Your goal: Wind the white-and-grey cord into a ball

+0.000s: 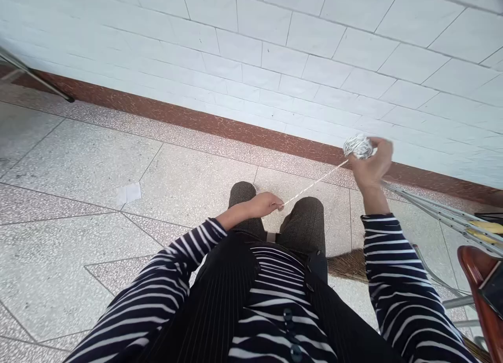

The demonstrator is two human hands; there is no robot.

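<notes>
My right hand (372, 161), raised to the right near the wall, grips a ball of white string (358, 146) with grey flecks. From the ball a taut length of string (316, 182) slants down to the left. Its other end runs into my left hand (268, 204), whose fingers pinch it above my knees. The string's very end is hidden in the left fingers.
A white tiled wall (243, 54) with a red-brown skirting (188, 121) runs ahead. A paper scrap (129, 193) lies on the speckled floor (70, 164). Broom bristles (348, 265), metal rods (436, 205) and a reddish-brown wooden piece (477, 284) are at right; a metal leg (43, 81) at left.
</notes>
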